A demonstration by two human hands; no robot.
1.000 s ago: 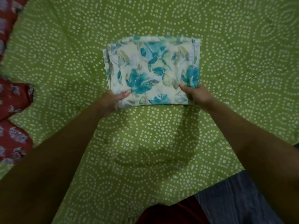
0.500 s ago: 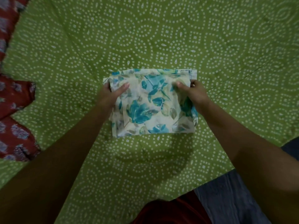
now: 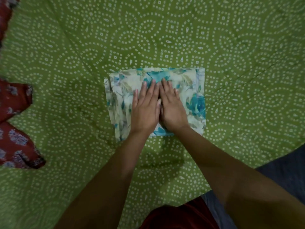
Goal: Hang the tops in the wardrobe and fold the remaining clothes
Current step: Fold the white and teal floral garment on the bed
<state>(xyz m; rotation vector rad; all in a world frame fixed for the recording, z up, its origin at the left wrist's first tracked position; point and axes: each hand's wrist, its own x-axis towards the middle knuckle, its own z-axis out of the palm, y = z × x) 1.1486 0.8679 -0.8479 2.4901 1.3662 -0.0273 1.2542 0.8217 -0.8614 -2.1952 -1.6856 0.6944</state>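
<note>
A home bedroom: green printed bedsheet (image 3: pixel 231 47) strewn with clothes (image 3: pixel 14 142).

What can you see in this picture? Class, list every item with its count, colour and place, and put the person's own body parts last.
Folded floral cloth: one, cream with teal and grey flowers, lying in the middle of the bedsheet under both hands.
Patterned bedsheet: one, green with white dotted circles, covering most of the view.
Dark red printed garment: at least one, dark red with pale blue-grey motifs, along the left edge on the bedsheet; how many pieces is unclear.
Dark blue-grey surface: one, at the lower right beyond the bedsheet's edge.
Dark red clothing: one, at the bottom centre, worn by the person.
Left hand: one, flat on the floral cloth, fingers straight.
Right hand: one, flat on the floral cloth beside the left hand.
</note>
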